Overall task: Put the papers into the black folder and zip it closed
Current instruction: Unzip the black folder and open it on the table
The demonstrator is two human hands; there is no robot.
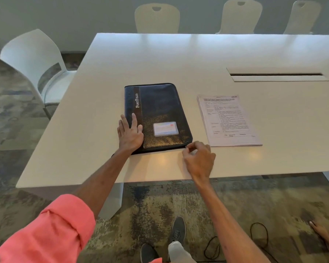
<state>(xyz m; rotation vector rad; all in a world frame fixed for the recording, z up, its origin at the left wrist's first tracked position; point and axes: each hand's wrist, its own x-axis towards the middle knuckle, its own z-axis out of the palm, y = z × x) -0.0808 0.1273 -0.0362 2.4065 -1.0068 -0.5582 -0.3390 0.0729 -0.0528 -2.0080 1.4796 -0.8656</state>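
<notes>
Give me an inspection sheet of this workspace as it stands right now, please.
Surface: white table, with a long slot panel set into it at far right.
Job's things: black folder lying flat and shut, marked PortFolio; stack of papers lying apart to its right, not yet inside.
Clutter: nothing seen on the table.
Grippers: left hand flat on the folder's near left corner; right hand pinching at the folder's near right corner, where the zip seems to be.
Cables: black cable looped on the floor.
Surroundings: white chairs around the table, patterned carpet, another person's hand at lower right.
</notes>
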